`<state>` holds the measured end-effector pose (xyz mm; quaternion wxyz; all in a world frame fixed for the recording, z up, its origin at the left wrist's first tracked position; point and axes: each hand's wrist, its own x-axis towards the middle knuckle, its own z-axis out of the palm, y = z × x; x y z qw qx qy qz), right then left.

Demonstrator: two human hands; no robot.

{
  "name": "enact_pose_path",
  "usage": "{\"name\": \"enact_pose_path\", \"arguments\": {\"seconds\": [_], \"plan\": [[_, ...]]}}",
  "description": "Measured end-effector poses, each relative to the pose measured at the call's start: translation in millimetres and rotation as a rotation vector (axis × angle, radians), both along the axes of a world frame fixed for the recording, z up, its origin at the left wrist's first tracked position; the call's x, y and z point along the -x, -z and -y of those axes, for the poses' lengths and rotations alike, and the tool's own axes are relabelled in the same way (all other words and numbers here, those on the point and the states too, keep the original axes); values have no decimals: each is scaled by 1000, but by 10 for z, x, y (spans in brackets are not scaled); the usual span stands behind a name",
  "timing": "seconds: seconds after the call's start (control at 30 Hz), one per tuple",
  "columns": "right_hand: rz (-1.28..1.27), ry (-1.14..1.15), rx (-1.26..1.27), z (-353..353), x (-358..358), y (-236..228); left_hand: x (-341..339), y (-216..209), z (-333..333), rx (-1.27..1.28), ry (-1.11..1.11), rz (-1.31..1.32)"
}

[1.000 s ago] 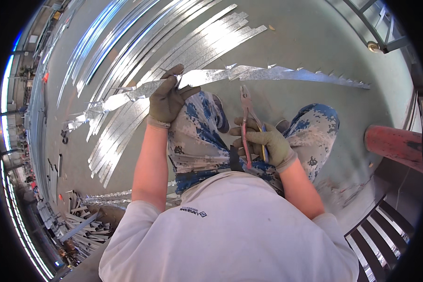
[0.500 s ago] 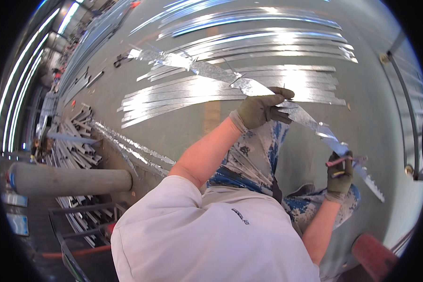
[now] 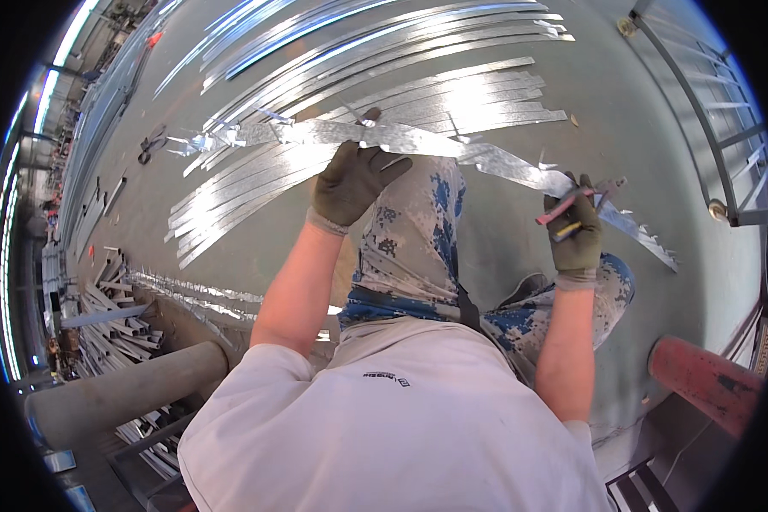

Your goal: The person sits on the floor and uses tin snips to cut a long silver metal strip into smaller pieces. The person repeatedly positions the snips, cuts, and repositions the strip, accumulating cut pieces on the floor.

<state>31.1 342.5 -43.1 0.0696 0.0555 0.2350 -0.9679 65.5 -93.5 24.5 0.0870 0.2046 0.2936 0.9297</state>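
A long, bright metal strip (image 3: 418,140) with bent tabs and jagged ends spans both hands above my legs. My left hand (image 3: 347,186), in an olive glove, grips the strip left of its middle: one fingertip shows beyond the far edge, and other fingers stick out on the near side. Near the strip's right end, my gloved right hand (image 3: 577,235) is closed round a red-handled hand tool (image 3: 558,208); its working end is hard to make out. A small yellow part (image 3: 567,230) shows at the fingers. Whether the right hand also grips the strip is unclear.
Rows of flat metal strips (image 3: 478,85) lie on the floor ahead. A grey cylinder (image 3: 128,388) and a heap of metal offcuts (image 3: 115,320) are at my left. A red cylinder (image 3: 704,380) lies at right, below a metal frame on casters (image 3: 706,128).
My left hand has moved left along the strip, its fingers more spread. The strip has swung flatter, and my right hand with the tool has risen. The whole view has shifted too.
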Motion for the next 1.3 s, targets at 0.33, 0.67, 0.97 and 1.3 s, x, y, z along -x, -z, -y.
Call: {"name": "enact_pose_path", "arguments": {"seconds": [0.33, 0.67, 0.97, 1.3], "plan": [[127, -54, 51, 438, -37, -172, -168, 208, -507, -55, -77, 191], [167, -44, -53, 575, -69, -398, 96, 92, -1012, 127, 13, 364], [133, -64, -30, 591, -40, -373, 320, 171, -1022, 169, 26, 447], [119, -92, -35, 489, -22, -330, 97, 182, -832, -143, 154, 180]]}}
